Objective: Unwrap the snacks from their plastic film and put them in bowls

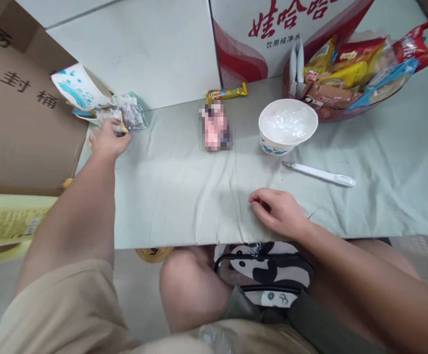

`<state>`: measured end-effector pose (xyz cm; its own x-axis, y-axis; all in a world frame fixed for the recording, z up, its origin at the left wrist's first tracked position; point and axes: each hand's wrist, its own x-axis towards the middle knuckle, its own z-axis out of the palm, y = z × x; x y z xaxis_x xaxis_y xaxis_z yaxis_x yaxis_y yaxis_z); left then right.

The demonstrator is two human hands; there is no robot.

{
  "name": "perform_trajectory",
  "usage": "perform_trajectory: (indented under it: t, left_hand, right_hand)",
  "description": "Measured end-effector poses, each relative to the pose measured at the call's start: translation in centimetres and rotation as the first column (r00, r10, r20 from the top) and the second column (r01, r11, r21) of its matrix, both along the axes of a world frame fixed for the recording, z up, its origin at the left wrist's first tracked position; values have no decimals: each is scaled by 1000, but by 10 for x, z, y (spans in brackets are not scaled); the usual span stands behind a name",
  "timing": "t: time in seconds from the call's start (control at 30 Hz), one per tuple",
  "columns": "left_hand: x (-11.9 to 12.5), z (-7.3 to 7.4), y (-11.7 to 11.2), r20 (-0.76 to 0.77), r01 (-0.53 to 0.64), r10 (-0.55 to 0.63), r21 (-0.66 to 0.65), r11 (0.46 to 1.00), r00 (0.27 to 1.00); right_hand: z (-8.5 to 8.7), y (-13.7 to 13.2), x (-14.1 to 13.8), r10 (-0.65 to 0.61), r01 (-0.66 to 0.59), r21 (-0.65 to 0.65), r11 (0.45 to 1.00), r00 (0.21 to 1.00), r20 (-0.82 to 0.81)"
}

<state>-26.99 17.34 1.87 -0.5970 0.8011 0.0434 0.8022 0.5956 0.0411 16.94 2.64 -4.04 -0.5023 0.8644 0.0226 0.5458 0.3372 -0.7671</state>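
Observation:
My left hand (106,140) reaches to the far left of the table and its fingers close on small clear seasoning packets (125,115). Just behind them lies a blue-and-white paper lid (75,88). My right hand (278,211) rests on the pale green cloth (177,187) near the table's front edge, fingers loosely curled with nothing in them. A white paper bowl (287,125) with clear plastic inside stands ahead of my right hand. Beside the bowl lies a white plastic folding fork (320,173).
A blurred pink packet (215,125) and a yellow snack bar (226,92) lie mid-table. A red basket of snacks (354,69) sits at the back right, next to a red-and-white carton (272,34). A brown cardboard box (18,98) stands at the left. A panda bag (269,270) lies on my lap.

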Motion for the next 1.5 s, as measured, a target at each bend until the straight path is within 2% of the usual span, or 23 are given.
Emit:
perform_trajectory:
  t: [0.07, 0.17, 0.3, 0.4, 0.5, 0.63, 0.8, 0.93, 1.1, 1.23, 1.4, 1.5]
  left_hand:
    - [-2, -2, 4, -24, -22, 22, 6, 1000, 999]
    - [-1, 0, -1, -51, -69, 72, 72, 995, 996]
    - [7, 14, -18, -1, -63, 64, 157, 986, 998]
    - [12, 25, -27, 8, -53, 53, 138, 989, 999]
    - [13, 30, -29, 3, -55, 55, 124, 991, 998]
    - [13, 26, -22, -3, -8, 9, 64, 998, 1000]
    - [11, 15, -1, 22, 26, -27, 34, 999, 999]
    - [6, 5, 16, 12, -30, 29, 105, 994, 1000]
    - [-7, 3, 19, -4, 26, -26, 194, 981, 1000]
    - [-10, 11, 9, -19, 36, -32, 200, 979, 999]
    - [-4, 27, -6, 33, 8, -15, 208, 978, 999]
    - [2, 38, -13, 70, 8, -28, 276, 961, 997]
  right_hand:
    - [0, 1, -1, 9, -9, -4, 1000, 1000, 5]
    - [1, 2, -1, 21, -21, -8, 1000, 1000, 3]
    - [3, -1, -1, 21, -22, -23, 1000, 1000, -22]
    - [3, -7, 0, 18, -19, -26, 999, 999, -52]
    - [2, -12, 1, 41, -40, 5, 999, 996, -82]
    - [0, -13, 0, 71, -69, 28, 997, 994, -89]
    - [0, -6, -4, 60, -59, 6, 998, 996, -63]
    - [0, 0, -8, 62, -63, -7, 998, 997, -42]
    - [-1, 2, -10, 49, -49, 1, 999, 999, -11]
    - [-1, 0, -11, 41, -41, 3, 999, 999, 6]
    - [0, -4, -14, 55, -55, -10, 998, 998, -9]
    - [0, -7, -16, 83, -84, -16, 996, 995, -51]
